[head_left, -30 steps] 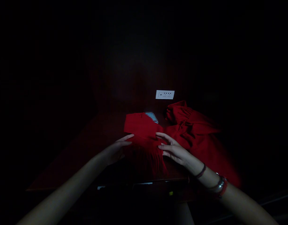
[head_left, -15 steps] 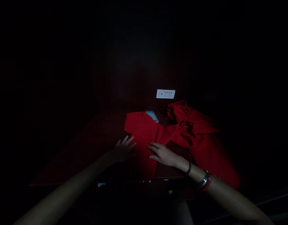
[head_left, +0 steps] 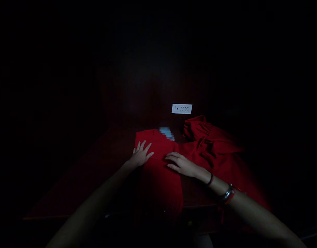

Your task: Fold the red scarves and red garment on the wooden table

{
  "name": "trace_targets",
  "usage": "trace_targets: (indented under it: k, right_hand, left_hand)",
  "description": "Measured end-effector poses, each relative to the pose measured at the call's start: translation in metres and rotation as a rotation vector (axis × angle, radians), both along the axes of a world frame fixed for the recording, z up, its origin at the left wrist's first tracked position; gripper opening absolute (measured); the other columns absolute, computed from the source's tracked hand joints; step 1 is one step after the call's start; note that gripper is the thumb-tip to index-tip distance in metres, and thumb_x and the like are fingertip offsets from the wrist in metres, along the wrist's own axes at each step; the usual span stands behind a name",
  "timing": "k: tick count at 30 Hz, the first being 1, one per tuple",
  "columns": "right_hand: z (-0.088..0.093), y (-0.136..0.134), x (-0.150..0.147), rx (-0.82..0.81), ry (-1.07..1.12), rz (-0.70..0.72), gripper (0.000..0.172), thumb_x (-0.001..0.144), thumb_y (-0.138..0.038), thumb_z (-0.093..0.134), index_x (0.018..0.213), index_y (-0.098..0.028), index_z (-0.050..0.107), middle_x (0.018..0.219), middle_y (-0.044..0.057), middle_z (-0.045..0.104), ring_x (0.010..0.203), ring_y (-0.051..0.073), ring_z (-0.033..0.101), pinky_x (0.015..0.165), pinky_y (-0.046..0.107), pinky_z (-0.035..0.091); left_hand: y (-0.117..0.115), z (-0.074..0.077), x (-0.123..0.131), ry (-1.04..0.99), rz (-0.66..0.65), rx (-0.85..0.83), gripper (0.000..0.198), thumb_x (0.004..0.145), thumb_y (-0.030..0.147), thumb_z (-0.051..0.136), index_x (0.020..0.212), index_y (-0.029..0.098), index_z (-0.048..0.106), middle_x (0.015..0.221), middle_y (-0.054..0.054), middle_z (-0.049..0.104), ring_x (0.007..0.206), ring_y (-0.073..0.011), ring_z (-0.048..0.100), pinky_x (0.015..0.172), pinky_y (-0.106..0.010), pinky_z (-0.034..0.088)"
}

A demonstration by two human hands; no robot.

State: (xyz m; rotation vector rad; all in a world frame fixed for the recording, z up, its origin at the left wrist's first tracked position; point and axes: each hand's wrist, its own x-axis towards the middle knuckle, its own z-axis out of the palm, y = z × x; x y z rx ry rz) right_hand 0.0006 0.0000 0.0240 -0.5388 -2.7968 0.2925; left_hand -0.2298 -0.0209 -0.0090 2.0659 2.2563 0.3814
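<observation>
Lying beneath the fingers (head_left: 148, 147): cloth (head_left: 161, 174) (red)

There are two hands: one left hand (head_left: 141, 157) and one right hand (head_left: 181, 165). Count one ring (head_left: 141, 147), one dark wristband (head_left: 210, 179), one silver bracelet (head_left: 228, 193), one socket plate (head_left: 182, 109), one blurred pale-blue item (head_left: 166, 133) and one surface (head_left: 93, 175). Whether the red cloth (head_left: 162, 179) is one piece or several, I cannot tell.

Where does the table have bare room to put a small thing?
Left: the dim tabletop between left forearm and back wall seems bare, though darkness may hide things. Crowded: centre and right, where red cloth spreads beneath the left hand and bunches beyond the right hand.
</observation>
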Motion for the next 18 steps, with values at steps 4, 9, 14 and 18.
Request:
trace_targets:
  k: [4, 9, 14, 18]
  right_hand:
    - [-0.025, -0.011, -0.006, -0.021, -0.201, 0.107, 0.053, 0.084, -0.045, 0.036, 0.130, -0.019, 0.035, 0.136, 0.013, 0.031, 0.127, 0.026, 0.021, 0.101, 0.050, 0.018]
    - [-0.032, -0.012, 0.008, -0.096, -0.281, 0.155, 0.052, 0.084, -0.046, 0.035, 0.132, -0.029, 0.029, 0.140, 0.005, 0.025, 0.129, 0.028, 0.008, 0.100, 0.057, 0.007]
    - [-0.020, -0.011, 0.021, -0.135, -0.291, 0.206, 0.050, 0.082, -0.044, 0.042, 0.129, -0.033, 0.034, 0.138, 0.002, 0.029, 0.130, 0.026, 0.009, 0.101, 0.055, 0.004]
    - [-0.004, -0.008, 0.020, -0.134, -0.284, 0.266, 0.054, 0.079, -0.048, 0.045, 0.130, -0.032, 0.034, 0.135, 0.003, 0.035, 0.129, 0.024, 0.015, 0.102, 0.052, 0.004]
  left_hand:
    - [0.030, -0.015, -0.022, -0.031, -0.044, -0.196, 0.069, 0.076, 0.064, 0.029, 0.135, 0.031, 0.018, 0.144, -0.007, 0.009, 0.128, -0.0369, 0.003, 0.098, -0.055, 0.009]
    - [0.048, -0.018, -0.036, -0.010, -0.116, -0.212, 0.068, 0.076, 0.065, 0.027, 0.135, 0.032, 0.018, 0.144, -0.004, 0.009, 0.129, -0.0326, 0.001, 0.099, -0.054, 0.005]
    - [0.058, -0.018, -0.041, 0.008, -0.116, -0.186, 0.066, 0.078, 0.062, 0.027, 0.135, 0.030, 0.020, 0.143, -0.003, 0.013, 0.130, -0.0312, 0.005, 0.100, -0.052, 0.006]
    - [0.051, -0.016, -0.034, 0.034, -0.101, -0.097, 0.064, 0.079, 0.059, 0.028, 0.133, 0.025, 0.029, 0.142, -0.007, 0.018, 0.129, -0.0326, 0.009, 0.100, -0.054, 0.006]
